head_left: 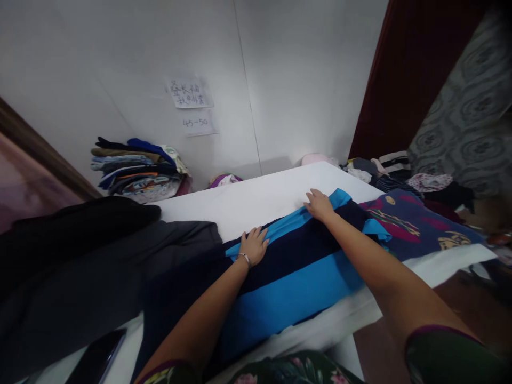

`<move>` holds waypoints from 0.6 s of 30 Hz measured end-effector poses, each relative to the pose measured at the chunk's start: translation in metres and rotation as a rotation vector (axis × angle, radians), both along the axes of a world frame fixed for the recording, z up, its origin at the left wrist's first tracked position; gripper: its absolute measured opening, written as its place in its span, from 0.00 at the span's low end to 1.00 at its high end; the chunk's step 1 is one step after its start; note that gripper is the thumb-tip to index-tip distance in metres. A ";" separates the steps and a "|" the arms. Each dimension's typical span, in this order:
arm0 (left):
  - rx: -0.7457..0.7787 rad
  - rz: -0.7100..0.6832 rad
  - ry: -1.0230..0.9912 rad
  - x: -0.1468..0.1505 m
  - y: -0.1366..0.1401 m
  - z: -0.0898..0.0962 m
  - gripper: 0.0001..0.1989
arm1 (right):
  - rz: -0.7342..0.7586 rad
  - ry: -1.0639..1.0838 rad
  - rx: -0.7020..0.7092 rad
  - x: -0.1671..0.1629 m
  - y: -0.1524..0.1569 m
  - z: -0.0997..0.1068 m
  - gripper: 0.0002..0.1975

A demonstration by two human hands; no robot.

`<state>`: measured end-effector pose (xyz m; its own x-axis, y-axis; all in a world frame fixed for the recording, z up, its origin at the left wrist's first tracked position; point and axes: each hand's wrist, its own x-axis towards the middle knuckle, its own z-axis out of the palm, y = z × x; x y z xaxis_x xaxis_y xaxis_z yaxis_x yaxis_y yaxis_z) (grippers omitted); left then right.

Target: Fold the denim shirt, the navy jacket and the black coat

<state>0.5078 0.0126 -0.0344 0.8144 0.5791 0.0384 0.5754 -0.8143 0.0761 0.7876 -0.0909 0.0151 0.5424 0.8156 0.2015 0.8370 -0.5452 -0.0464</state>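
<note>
A navy and bright blue garment lies spread on the white table in front of me, with folds along its far edge. My left hand, a bracelet at its wrist, rests on the left part of that far edge with its fingers spread. Farther right along the same blue strip, my right hand touches the cloth with its fingers stretched out. Its thumb is partly hidden. A small blue end of cloth sticks out beyond my right forearm.
Dark grey and black clothes lie at left, beside a stack of folded clothes. To the right is a purple patterned garment, with more clothes behind. A phone lies at the front left. Handwritten papers hang on the wall.
</note>
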 end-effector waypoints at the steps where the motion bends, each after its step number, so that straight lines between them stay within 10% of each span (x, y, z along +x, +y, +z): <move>1: -0.004 -0.002 -0.004 0.000 -0.001 0.000 0.25 | 0.031 0.016 -0.023 -0.005 0.001 -0.006 0.28; 6: -0.027 -0.003 -0.036 0.000 -0.007 0.002 0.26 | -0.078 0.151 -0.215 -0.016 -0.008 -0.046 0.37; 18: 0.083 0.251 -0.003 -0.072 0.019 0.024 0.20 | -0.032 0.127 -0.063 -0.003 -0.013 -0.071 0.38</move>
<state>0.4363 0.0319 -0.0108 0.6452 0.7579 0.0963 0.7603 -0.6494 0.0171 0.7850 -0.1035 -0.0560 0.5865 0.8062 0.0784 0.8085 -0.5769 -0.1158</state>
